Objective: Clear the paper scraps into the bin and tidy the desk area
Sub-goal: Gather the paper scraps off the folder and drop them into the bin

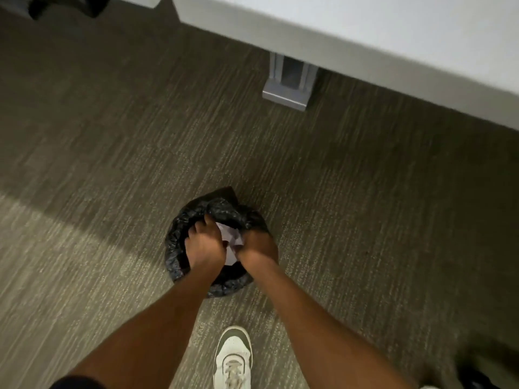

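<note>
A small round bin [179, 242] lined with a black plastic bag stands on the carpet below me. Both my hands are over its mouth. White paper scraps [231, 240] are pressed between them, partly hidden by my fingers. My left hand [203, 245] curls around the scraps from the left, fingers pointing away from me. My right hand [259, 247] closes on them from the right. The inside of the bin is mostly covered by my hands.
A white desk [393, 37] runs across the upper right, with its grey metal leg and foot [289, 85] on the carpet beyond the bin. My white shoe [233, 357] stands just behind the bin. Dark objects sit at the top left [67, 5] and bottom right [477, 380].
</note>
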{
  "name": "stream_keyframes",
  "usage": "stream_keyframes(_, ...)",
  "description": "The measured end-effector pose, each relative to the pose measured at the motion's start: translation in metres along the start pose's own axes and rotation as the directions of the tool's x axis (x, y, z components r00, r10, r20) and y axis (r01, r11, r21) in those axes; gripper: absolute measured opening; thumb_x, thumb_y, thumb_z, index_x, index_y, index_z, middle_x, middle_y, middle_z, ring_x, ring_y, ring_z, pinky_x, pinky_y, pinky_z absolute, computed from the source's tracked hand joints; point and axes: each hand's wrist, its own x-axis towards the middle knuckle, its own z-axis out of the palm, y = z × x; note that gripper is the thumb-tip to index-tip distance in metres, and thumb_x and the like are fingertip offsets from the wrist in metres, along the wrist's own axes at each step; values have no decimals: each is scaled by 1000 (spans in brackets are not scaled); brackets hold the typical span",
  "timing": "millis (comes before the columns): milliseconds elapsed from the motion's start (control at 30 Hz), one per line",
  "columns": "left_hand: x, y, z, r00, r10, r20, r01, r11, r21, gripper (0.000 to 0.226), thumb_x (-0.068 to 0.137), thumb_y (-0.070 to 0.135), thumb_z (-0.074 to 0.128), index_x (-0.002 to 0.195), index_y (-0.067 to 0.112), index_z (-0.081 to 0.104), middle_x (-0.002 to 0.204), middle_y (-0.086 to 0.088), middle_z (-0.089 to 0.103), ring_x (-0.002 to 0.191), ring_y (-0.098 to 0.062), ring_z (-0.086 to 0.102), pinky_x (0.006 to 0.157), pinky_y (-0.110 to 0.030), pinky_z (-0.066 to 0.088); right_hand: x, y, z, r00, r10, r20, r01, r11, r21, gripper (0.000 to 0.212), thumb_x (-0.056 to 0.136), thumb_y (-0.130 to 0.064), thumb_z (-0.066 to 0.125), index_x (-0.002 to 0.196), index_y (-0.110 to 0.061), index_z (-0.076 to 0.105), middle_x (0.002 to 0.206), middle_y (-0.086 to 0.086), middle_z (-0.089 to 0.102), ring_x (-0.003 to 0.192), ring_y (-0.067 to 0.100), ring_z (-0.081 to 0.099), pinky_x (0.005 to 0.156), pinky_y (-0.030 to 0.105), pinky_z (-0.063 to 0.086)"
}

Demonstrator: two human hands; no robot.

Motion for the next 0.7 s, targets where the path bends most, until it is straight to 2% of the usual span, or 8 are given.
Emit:
stream_keyframes(67,-10,25,-17,990,131,-45,-126,988,88,67,79,30,69,129,-2,40,120,-26,53,107,-42,51,80,-47,48,-17,14,-29,992,-24,-124,17,998,-57,37,87,-41,55,115,-18,62,126,13,57,116,30,49,92,33,38)
stream_keyframes(167,-29,74,-40,940,336,-60,-318,926,204,62,75,29,67,126,1,44,122,-26,51,109,-44,47,84,-49,46,-49,38,-84,959,13,-284,-71,978,-197,48,90,-42,43,125,-12,56,138,23,47,132,39,31,107,48,25)
stream_keyframes(267,-54,141,-64,904,428,-7,-420,890,177,75,71,43,68,131,9,40,128,-21,47,115,-42,43,88,-48,43,-84,79,-146,940,109,-322,-156,980,-123,56,92,-40,41,139,-10,39,150,22,28,140,40,17,111,52,17)
stream_keyframes(367,-91,219,-80,846,524,98,-533,831,158,81,72,62,57,137,19,35,138,-13,41,123,-36,40,99,-47,37,-133,136,-207,873,123,-471,-146,989,-11,54,85,-40,51,135,-19,41,142,14,38,133,36,23,106,53,24)
stream_keyframes(467,-144,295,-84,776,568,272,-604,794,66,66,80,58,42,137,24,35,141,-10,40,127,-31,39,106,-48,32,-191,195,-262,788,226,-572,-221,972,80,61,78,-40,57,132,-18,39,132,14,44,123,35,34,97,52,36)
stream_keyframes(567,-214,371,-87,657,734,174,-748,663,29,65,78,60,40,132,24,38,130,-9,48,118,-32,46,101,-52,36,-254,263,-304,686,323,-652,-330,937,116,56,75,-45,59,120,-13,48,119,17,52,108,36,45,84,52,43)
stream_keyframes(633,-267,421,-86,572,800,182,-817,574,49,63,76,63,39,124,22,46,122,-10,56,107,-32,55,94,-54,43,-296,309,-325,629,387,-674,-365,913,183,61,77,-49,59,126,-15,43,126,14,47,116,34,41,89,52,43)
stream_keyframes(700,-321,467,-78,487,854,184,-873,474,112,66,76,59,45,127,18,44,121,-13,58,104,-33,59,90,-53,47,-340,356,-339,561,450,-695,-391,884,257,67,78,-49,60,133,-19,36,132,12,43,124,32,35,93,54,42)
